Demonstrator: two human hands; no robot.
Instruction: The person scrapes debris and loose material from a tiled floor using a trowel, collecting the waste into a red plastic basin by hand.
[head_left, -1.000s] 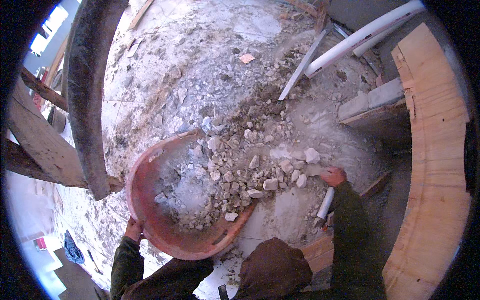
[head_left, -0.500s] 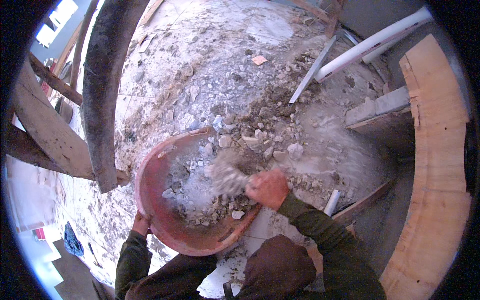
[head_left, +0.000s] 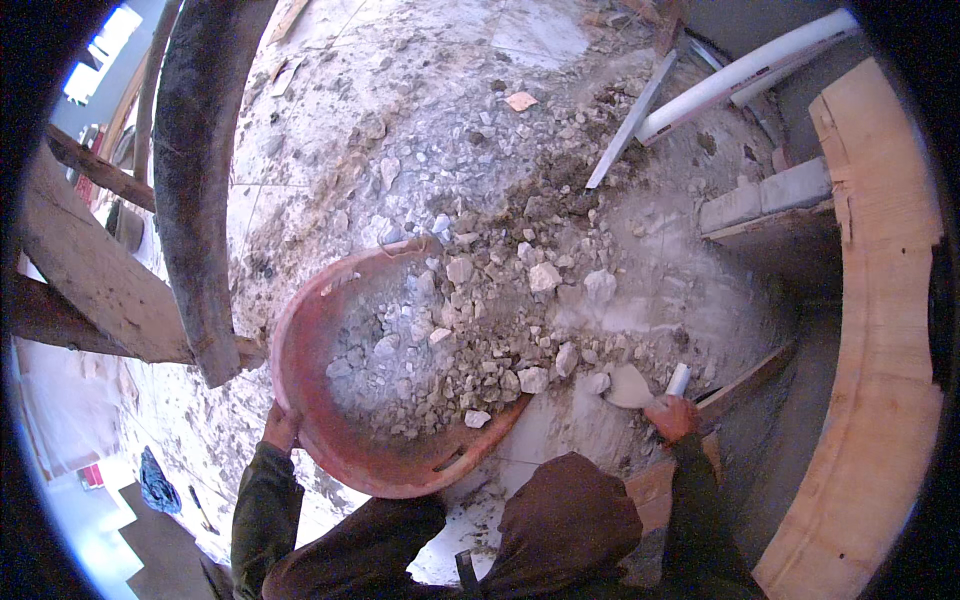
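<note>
Fingers of the right hand (head_left: 673, 417) clamp the trowel (head_left: 628, 386), presumably light and stiff, by its hidden handle, just right of the rubble (head_left: 482, 345); those of the left hand (head_left: 282, 427) grip the tub (head_left: 318, 405) by its rim (head_left: 284, 345), probably heavy with rubble, best held at rim or slot (head_left: 451, 459).

The left hand (head_left: 283, 426) grips the edge of a dusty red tub (head_left: 300, 385); broken rubble (head_left: 470, 360) lies inside and across the floor (head_left: 540, 40) to its right. The right hand (head_left: 676, 418) holds a trowel (head_left: 629, 387), its blade beside a pale stone (head_left: 598, 383).
</note>
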